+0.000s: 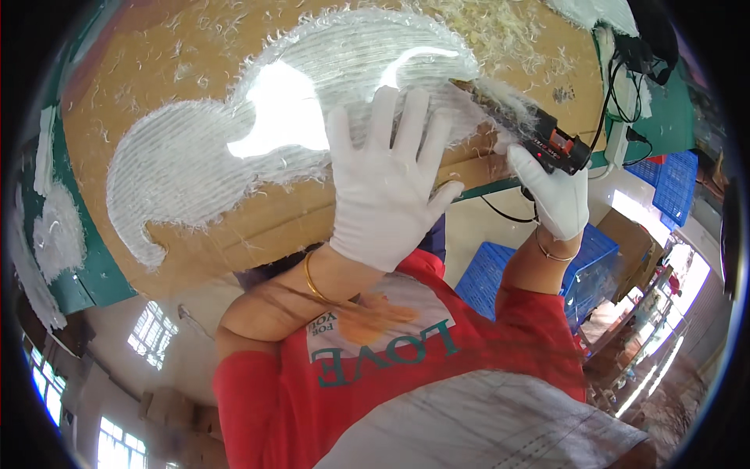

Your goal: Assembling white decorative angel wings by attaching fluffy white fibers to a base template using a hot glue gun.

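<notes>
A large curved sheet, translucent white and ribbed (180,168), lies on brown cardboard (266,234). Its edges are fringed with stringy trimmings, and two patches on it are glaring white. My left hand (383,187), in a white glove, rests palm down on the sheet's near part, fingers stretched and slightly apart. To its right, my gloved right hand (555,191) is closed round a black corded electric cutting tool (539,133) with an orange part and a small red light. Pale strands cling to the tool's front. Its narrow tip points left over the sheet's right end.
Yellowish and white shavings (500,31) litter the far cardboard. Black cables (625,86) and a white power strip (617,144) lie at the right on a green tabletop (664,117). White scraps (58,234) sit at the left edge. Blue crates (484,273) stand below on the right.
</notes>
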Demonstrator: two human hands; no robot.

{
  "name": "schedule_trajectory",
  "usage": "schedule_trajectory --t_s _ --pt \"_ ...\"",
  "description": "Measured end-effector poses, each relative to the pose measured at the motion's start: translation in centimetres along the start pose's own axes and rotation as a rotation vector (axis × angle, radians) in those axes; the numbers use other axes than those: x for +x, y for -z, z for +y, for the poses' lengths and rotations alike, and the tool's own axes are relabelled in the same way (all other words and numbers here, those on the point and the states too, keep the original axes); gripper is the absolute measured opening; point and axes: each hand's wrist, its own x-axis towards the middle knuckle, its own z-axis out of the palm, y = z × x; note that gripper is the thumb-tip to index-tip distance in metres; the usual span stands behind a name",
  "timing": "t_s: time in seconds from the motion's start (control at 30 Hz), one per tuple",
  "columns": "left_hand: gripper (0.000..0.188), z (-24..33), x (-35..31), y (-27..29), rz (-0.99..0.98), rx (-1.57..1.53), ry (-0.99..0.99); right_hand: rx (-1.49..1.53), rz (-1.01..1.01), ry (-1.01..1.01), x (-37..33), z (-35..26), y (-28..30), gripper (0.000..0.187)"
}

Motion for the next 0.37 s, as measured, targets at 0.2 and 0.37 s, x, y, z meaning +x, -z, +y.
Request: schedule_trajectory --t_s 0.2,0.37 --pt "0.076 -0.4 -0.8 0.6 -0.018 0.001 -0.006 -0.105 -0.007 -0.156 0.1 0.0 1.4 0.036" --pt "0.080 -0.9 -2.0 0.0 -0.060 0.088 -0.085 -0.037 -0.049 -0.065 0.7 1.7 1.5 0.050"
